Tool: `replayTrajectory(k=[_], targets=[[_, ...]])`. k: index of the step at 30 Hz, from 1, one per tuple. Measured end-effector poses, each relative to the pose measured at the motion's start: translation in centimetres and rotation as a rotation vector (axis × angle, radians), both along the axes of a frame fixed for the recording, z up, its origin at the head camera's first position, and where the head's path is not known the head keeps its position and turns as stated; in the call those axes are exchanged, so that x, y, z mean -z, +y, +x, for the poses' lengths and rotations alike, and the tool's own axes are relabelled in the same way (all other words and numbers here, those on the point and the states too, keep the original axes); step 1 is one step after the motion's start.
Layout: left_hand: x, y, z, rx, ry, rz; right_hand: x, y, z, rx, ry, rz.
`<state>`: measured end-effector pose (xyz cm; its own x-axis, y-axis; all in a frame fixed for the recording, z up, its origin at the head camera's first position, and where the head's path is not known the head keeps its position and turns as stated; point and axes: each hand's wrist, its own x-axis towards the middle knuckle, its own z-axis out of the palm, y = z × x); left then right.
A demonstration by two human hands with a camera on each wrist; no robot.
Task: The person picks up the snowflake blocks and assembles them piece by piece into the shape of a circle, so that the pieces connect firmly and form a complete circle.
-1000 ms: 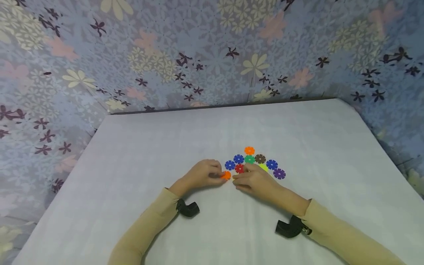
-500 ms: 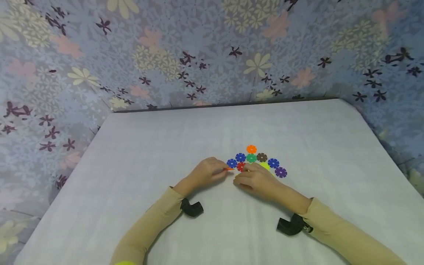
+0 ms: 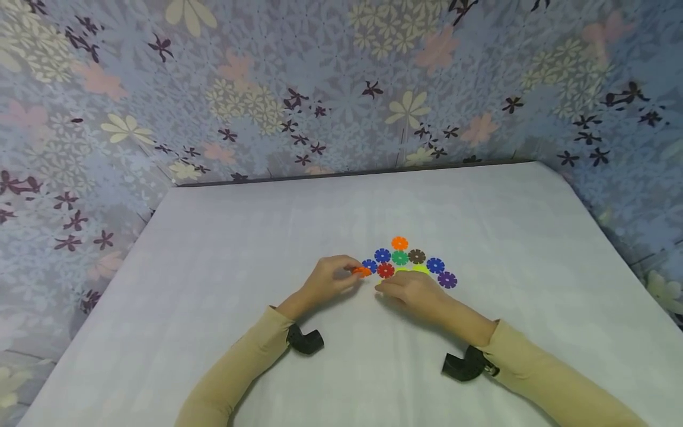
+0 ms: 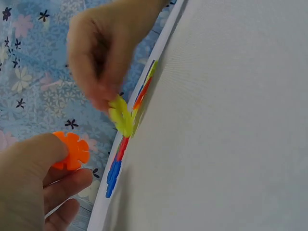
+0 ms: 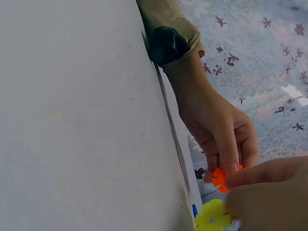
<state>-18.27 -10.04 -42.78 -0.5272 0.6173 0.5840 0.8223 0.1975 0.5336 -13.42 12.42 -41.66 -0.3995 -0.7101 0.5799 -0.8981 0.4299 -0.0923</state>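
My left hand [image 3: 329, 279] pinches an orange notched plastic disc [image 4: 73, 150] between thumb and fingers, its face tilted. The disc is close beside the left end of a joined cluster of similar discs. My right hand [image 3: 413, 290] covers the cluster's near side. Its fingertips pinch a yellow disc [image 5: 211, 215] at the edge, which lines up with the red disc [image 3: 386, 270] in the left wrist view. Around these sit a blue disc [image 3: 382, 255], a green disc [image 3: 400, 258] and a brown disc [image 3: 417, 256]. Part of the cluster is hidden under my right hand.
An orange disc [image 3: 399, 243] tops the cluster, and a purple disc [image 3: 447, 280] ends its right side. The cluster rests on a white-covered table [image 3: 256, 231]. Floral wallpaper [image 3: 341, 89] rises behind. Black wrist mounts [image 3: 305, 341] sit at both sleeves.
My left hand has raised the orange disc from near the cluster's lower left corner toward the blue disc, turning it edge-on and then tilted. My right hand stays nearly in place.
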Motion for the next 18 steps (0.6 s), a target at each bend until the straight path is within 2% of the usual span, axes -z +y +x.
replayTrajectory(k=[3, 5, 8, 12, 14, 18], targets=[[0.1, 0.0, 0.1, -0.009, -0.044, 0.020, 0.1, 0.0, -0.1, 0.007, -0.016, -0.139], [0.1, 0.1, 0.1, -0.011, -0.078, 0.031, 0.2, -0.1, -0.2, 0.023, -0.078, -0.244], [-0.9, 0.2, 0.7, -0.005, -0.095, 0.043, 0.3, -0.3, -0.3, 0.059, -0.273, -0.418], [-2.9, 0.5, 1.5, 0.022, -0.066, 0.063, -0.5, -0.5, 0.2, 0.119, -0.570, -0.605], [-3.5, 0.6, 1.7, 0.036, -0.057, 0.067, -1.2, -0.6, 0.5, 0.144, -0.701, -0.665], [-3.6, 0.8, 1.8, 0.054, -0.053, 0.068, -2.0, -0.6, 0.8, 0.179, -0.896, -0.711]])
